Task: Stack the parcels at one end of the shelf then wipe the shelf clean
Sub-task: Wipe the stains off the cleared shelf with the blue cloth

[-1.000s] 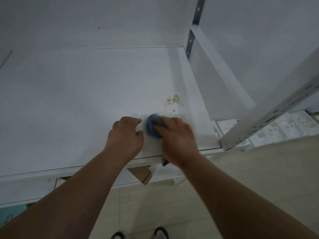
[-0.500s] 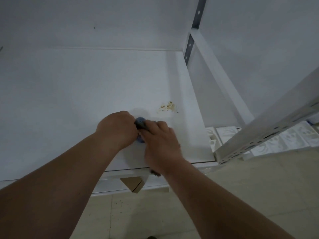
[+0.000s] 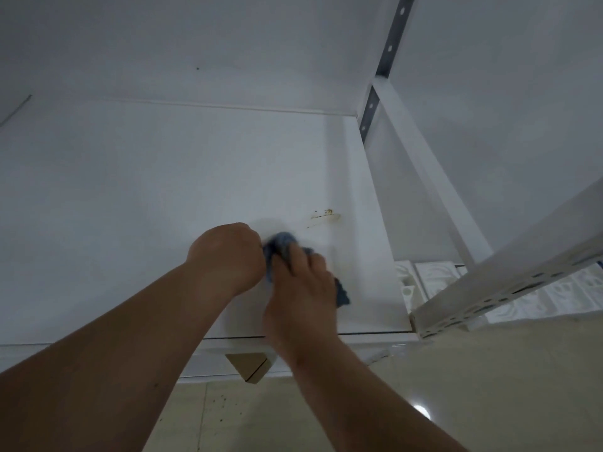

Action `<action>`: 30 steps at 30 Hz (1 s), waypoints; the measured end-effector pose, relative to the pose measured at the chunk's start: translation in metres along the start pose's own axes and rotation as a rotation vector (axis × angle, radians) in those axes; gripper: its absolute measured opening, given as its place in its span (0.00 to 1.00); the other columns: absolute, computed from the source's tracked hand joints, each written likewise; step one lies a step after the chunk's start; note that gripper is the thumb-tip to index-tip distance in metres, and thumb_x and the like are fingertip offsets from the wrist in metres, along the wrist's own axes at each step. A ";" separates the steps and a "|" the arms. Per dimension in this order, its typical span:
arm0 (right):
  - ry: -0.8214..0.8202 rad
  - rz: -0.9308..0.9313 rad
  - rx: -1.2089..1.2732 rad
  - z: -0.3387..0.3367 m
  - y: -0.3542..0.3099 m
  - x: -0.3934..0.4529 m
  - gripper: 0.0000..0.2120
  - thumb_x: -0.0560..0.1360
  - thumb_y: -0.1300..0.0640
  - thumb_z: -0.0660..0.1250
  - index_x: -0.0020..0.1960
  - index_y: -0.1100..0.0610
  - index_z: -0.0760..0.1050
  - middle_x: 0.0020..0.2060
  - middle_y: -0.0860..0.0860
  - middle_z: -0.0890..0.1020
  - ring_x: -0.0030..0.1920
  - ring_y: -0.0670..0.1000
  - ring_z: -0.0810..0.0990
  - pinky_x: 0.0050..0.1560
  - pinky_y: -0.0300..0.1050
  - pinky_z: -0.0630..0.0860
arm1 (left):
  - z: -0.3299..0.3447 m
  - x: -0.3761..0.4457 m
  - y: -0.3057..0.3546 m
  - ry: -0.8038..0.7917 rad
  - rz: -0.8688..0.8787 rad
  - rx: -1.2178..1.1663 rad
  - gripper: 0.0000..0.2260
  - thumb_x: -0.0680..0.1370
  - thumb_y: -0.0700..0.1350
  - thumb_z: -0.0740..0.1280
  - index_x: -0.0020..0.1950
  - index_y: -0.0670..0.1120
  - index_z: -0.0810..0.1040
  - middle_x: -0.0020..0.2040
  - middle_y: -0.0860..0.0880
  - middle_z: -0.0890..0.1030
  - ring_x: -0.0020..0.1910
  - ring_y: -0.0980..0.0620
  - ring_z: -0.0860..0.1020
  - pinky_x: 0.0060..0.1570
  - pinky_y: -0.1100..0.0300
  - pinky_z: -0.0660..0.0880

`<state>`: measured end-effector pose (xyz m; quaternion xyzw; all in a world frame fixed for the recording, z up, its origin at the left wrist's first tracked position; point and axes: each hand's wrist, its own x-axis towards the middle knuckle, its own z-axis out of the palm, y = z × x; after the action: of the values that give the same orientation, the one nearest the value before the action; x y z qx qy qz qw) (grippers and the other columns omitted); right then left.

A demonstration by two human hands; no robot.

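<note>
A white shelf [image 3: 146, 197] fills most of the view. My right hand [image 3: 301, 288] presses a crumpled blue cloth [image 3: 282, 246] onto the shelf near its front right part. My left hand [image 3: 228, 256] is curled into a fist right beside it, touching the cloth's left side; whether it grips the cloth is hidden. A smeared yellowish-brown stain [image 3: 323, 216] lies on the shelf just beyond the cloth, to the right. No parcels show on this shelf. A brown cardboard corner [image 3: 249, 365] sticks out below the shelf's front edge.
A white perforated metal upright [image 3: 509, 282] slants across the right side. The rear upright [image 3: 375, 93] stands at the shelf's back right corner. White patterned tiles [image 3: 434, 278] lie low at the right. A beige tiled floor [image 3: 456, 386] with dark specks is below.
The brown crumbs have been wiped into a thin smear. Both hands with the cloth stay just short of the stain, and the view has tilted slightly.
</note>
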<state>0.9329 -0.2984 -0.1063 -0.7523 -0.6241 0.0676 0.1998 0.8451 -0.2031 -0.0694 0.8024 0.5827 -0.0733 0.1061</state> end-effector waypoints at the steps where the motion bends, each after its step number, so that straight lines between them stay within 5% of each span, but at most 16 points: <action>1: -0.008 -0.070 0.043 0.004 -0.002 0.000 0.29 0.71 0.61 0.57 0.72 0.52 0.69 0.70 0.49 0.69 0.64 0.56 0.67 0.63 0.51 0.67 | 0.000 0.000 -0.001 0.001 -0.004 -0.017 0.10 0.78 0.46 0.60 0.50 0.48 0.81 0.45 0.50 0.79 0.44 0.50 0.78 0.44 0.57 0.75; 3: -0.051 -0.207 0.001 0.003 0.009 0.013 0.26 0.71 0.59 0.56 0.68 0.52 0.73 0.68 0.49 0.73 0.62 0.55 0.70 0.59 0.51 0.70 | 0.000 0.000 -0.003 0.016 -0.009 -0.035 0.10 0.78 0.46 0.60 0.48 0.47 0.81 0.41 0.50 0.78 0.41 0.50 0.78 0.41 0.57 0.74; 5: -0.016 -0.244 -0.082 -0.006 0.034 0.031 0.26 0.70 0.57 0.53 0.64 0.52 0.77 0.65 0.48 0.76 0.60 0.56 0.73 0.54 0.52 0.74 | 0.000 -0.002 -0.004 0.017 0.009 -0.001 0.13 0.80 0.46 0.57 0.55 0.48 0.81 0.51 0.49 0.80 0.50 0.49 0.79 0.50 0.55 0.76; 8: 0.008 -0.034 -0.180 -0.026 0.082 0.052 0.29 0.69 0.59 0.54 0.69 0.49 0.73 0.70 0.47 0.72 0.62 0.58 0.69 0.58 0.50 0.69 | 0.001 -0.003 -0.005 -0.003 0.005 -0.001 0.15 0.81 0.46 0.55 0.64 0.49 0.77 0.65 0.49 0.75 0.63 0.47 0.74 0.63 0.53 0.71; 13: 0.053 0.327 -0.220 -0.032 0.084 0.042 0.28 0.75 0.62 0.59 0.74 0.52 0.65 0.72 0.51 0.65 0.65 0.58 0.63 0.63 0.51 0.65 | 0.004 0.001 -0.006 0.034 0.009 -0.004 0.14 0.80 0.46 0.56 0.59 0.49 0.78 0.60 0.49 0.77 0.59 0.46 0.77 0.60 0.52 0.74; 17: -0.038 0.100 -0.109 -0.006 0.024 0.025 0.30 0.74 0.60 0.62 0.75 0.50 0.63 0.73 0.48 0.62 0.67 0.56 0.62 0.66 0.51 0.64 | 0.004 0.007 -0.009 0.059 0.018 -0.001 0.13 0.80 0.47 0.57 0.55 0.49 0.81 0.55 0.48 0.80 0.54 0.47 0.78 0.54 0.54 0.75; 20: -0.024 -0.157 -0.081 0.006 0.008 0.032 0.26 0.71 0.57 0.56 0.67 0.52 0.74 0.68 0.48 0.72 0.60 0.56 0.71 0.56 0.51 0.72 | 0.003 0.012 -0.012 0.030 0.036 0.033 0.13 0.80 0.48 0.57 0.49 0.48 0.82 0.45 0.50 0.80 0.44 0.50 0.78 0.43 0.58 0.73; 23: -0.060 -0.214 -0.177 -0.007 0.034 0.063 0.31 0.68 0.56 0.50 0.68 0.50 0.74 0.70 0.48 0.71 0.60 0.58 0.70 0.56 0.51 0.70 | 0.000 0.011 -0.012 0.035 0.056 0.078 0.14 0.80 0.49 0.55 0.52 0.48 0.80 0.50 0.49 0.80 0.48 0.48 0.78 0.45 0.57 0.72; 30: 0.005 0.360 -0.240 -0.031 0.087 0.083 0.27 0.75 0.61 0.59 0.73 0.49 0.66 0.72 0.49 0.64 0.65 0.58 0.63 0.65 0.51 0.64 | 0.001 0.013 -0.013 0.060 0.080 0.068 0.14 0.80 0.49 0.53 0.38 0.49 0.71 0.41 0.51 0.73 0.42 0.49 0.73 0.44 0.58 0.70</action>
<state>1.0407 -0.2372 -0.0990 -0.8701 -0.4829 0.0257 0.0950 0.8370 -0.1871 -0.0746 0.8299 0.5504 -0.0650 0.0640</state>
